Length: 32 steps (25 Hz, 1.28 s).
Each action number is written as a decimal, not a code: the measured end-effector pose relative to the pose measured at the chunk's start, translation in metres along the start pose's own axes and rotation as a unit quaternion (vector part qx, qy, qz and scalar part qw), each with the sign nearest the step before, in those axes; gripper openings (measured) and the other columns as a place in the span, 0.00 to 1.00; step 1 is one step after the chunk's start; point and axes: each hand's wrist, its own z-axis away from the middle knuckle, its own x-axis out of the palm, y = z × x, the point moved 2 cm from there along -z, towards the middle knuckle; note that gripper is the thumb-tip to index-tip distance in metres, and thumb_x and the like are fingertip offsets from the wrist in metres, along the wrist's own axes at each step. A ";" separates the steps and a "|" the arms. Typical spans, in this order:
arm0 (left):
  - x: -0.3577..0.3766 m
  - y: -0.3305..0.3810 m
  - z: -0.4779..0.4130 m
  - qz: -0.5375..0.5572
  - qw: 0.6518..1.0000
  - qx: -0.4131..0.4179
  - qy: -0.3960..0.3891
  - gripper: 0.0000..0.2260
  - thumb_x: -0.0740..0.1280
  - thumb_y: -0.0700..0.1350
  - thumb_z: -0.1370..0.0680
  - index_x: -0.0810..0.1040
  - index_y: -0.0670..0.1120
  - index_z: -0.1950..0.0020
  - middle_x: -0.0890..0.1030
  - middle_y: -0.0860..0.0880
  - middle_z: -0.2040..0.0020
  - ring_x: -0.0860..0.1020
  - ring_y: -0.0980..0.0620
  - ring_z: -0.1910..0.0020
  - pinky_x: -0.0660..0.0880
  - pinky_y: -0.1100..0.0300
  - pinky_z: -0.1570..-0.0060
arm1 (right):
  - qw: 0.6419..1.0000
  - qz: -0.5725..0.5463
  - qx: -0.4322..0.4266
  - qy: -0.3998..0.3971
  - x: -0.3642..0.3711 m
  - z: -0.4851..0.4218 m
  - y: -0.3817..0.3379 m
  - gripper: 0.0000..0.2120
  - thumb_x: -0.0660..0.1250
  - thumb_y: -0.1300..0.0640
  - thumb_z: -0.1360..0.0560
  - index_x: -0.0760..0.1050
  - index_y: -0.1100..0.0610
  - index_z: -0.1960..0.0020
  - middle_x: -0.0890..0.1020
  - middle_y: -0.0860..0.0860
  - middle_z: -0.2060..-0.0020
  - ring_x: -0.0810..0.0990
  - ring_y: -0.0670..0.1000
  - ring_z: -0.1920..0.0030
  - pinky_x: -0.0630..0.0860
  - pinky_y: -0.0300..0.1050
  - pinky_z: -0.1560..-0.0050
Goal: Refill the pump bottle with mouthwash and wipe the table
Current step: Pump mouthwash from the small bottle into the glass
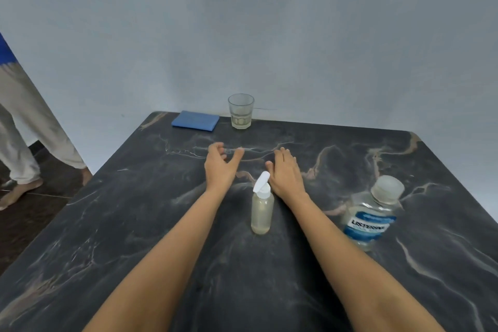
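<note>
- My left hand [221,167] has its fingers loosely curled and thumb apart, holding nothing; my right hand [285,172] is flat with straight fingers, also empty.
- The pump bottle [262,213] stands on the table [121,224] between my forearms, just beside my right wrist.
- It looks like light, smooth plastic; I'd grip the body and twist at the white collar.
- Its long axis is upright; the nozzle points away from me.
- The capped mouthwash bottle [369,221] stands to the right and is probably heavier.

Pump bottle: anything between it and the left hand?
Nothing, in the head view: only bare dark tabletop separates the open left hand from the pump bottle.
</note>
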 end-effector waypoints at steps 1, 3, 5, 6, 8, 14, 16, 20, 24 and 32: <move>0.009 0.000 -0.018 -0.009 1.000 0.010 -0.008 0.30 0.71 0.55 0.26 0.66 0.43 0.30 0.73 0.45 0.34 0.73 0.50 0.38 0.70 0.60 0.43 | 1.000 0.001 -0.003 0.003 0.003 -0.009 0.002 0.24 0.54 0.53 0.19 0.61 0.63 0.27 0.62 0.60 0.26 0.56 0.58 0.24 0.50 0.55 0.24; 0.027 0.001 -0.052 -0.021 0.999 0.028 -0.017 0.35 0.73 0.56 0.28 0.64 0.43 0.28 0.70 0.44 0.31 0.70 0.47 0.34 0.69 0.56 0.38 | 1.000 0.009 -0.010 0.010 0.009 -0.023 0.005 0.26 0.52 0.50 0.18 0.58 0.62 0.25 0.58 0.58 0.24 0.53 0.56 0.23 0.48 0.53 0.23; 0.044 0.003 -0.082 -0.033 0.998 0.044 -0.015 0.39 0.75 0.55 0.30 0.61 0.41 0.26 0.68 0.43 0.30 0.67 0.46 0.31 0.65 0.57 0.35 | 1.000 0.021 -0.005 0.012 0.013 -0.030 0.007 0.28 0.51 0.47 0.18 0.56 0.62 0.24 0.57 0.58 0.24 0.51 0.55 0.23 0.47 0.53 0.23; 0.052 0.005 -0.096 -0.036 0.998 0.049 -0.010 0.40 0.76 0.54 0.31 0.60 0.41 0.26 0.68 0.43 0.30 0.66 0.46 0.31 0.64 0.58 0.36 | 1.000 0.028 -0.001 0.013 0.016 -0.033 0.009 0.28 0.50 0.46 0.19 0.56 0.61 0.24 0.57 0.57 0.24 0.51 0.55 0.23 0.47 0.53 0.23; 0.065 0.006 -0.121 -0.030 0.998 0.047 0.004 0.45 0.78 0.53 0.33 0.58 0.40 0.25 0.67 0.42 0.29 0.65 0.45 0.30 0.64 0.57 0.36 | 0.999 0.043 0.001 0.011 0.019 -0.036 0.010 0.29 0.49 0.45 0.19 0.56 0.61 0.24 0.57 0.57 0.23 0.51 0.54 0.23 0.47 0.52 0.23; 0.089 0.004 -0.170 0.002 1.000 0.017 0.021 0.48 0.79 0.48 0.33 0.52 0.39 0.24 0.64 0.40 0.27 0.63 0.43 0.28 0.65 0.52 0.32 | 0.998 0.066 0.002 0.002 0.017 -0.033 0.008 0.28 0.48 0.45 0.18 0.57 0.60 0.24 0.57 0.56 0.23 0.52 0.52 0.23 0.46 0.51 0.23; 0.092 0.001 -0.179 0.005 1.000 0.006 0.011 0.41 0.77 0.48 0.31 0.58 0.40 0.26 0.68 0.40 0.30 0.68 0.42 0.32 0.69 0.55 0.39 | 0.998 0.069 0.002 0.003 0.017 -0.033 0.008 0.28 0.48 0.45 0.18 0.57 0.60 0.24 0.58 0.56 0.23 0.52 0.52 0.23 0.47 0.51 0.23; 0.084 -0.003 -0.173 -0.014 0.999 0.022 0.019 0.31 0.76 0.50 0.30 0.66 0.40 0.34 0.73 0.42 0.37 0.72 0.44 0.39 0.70 0.58 0.47 | 0.998 0.064 0.003 -0.001 0.017 -0.033 0.009 0.27 0.48 0.46 0.18 0.57 0.60 0.24 0.58 0.55 0.24 0.53 0.53 0.23 0.47 0.51 0.23; 0.056 0.002 -0.132 0.000 0.999 0.018 0.045 0.28 0.76 0.50 0.30 0.68 0.42 0.37 0.75 0.44 0.40 0.73 0.46 0.41 0.69 0.59 0.47 | 0.998 0.056 0.004 -0.003 0.016 -0.033 0.009 0.25 0.49 0.49 0.18 0.60 0.60 0.25 0.61 0.55 0.24 0.55 0.53 0.23 0.48 0.51 0.24; -0.043 0.012 -0.002 -0.033 0.998 0.041 0.019 0.28 0.77 0.53 0.31 0.70 0.44 0.38 0.77 0.49 0.43 0.74 0.51 0.44 0.69 0.59 0.48 | 0.995 -0.081 0.034 -0.037 -0.009 0.010 -0.003 0.21 0.52 0.55 0.18 0.61 0.60 0.27 0.70 0.59 0.31 0.67 0.59 0.30 0.63 0.56 0.29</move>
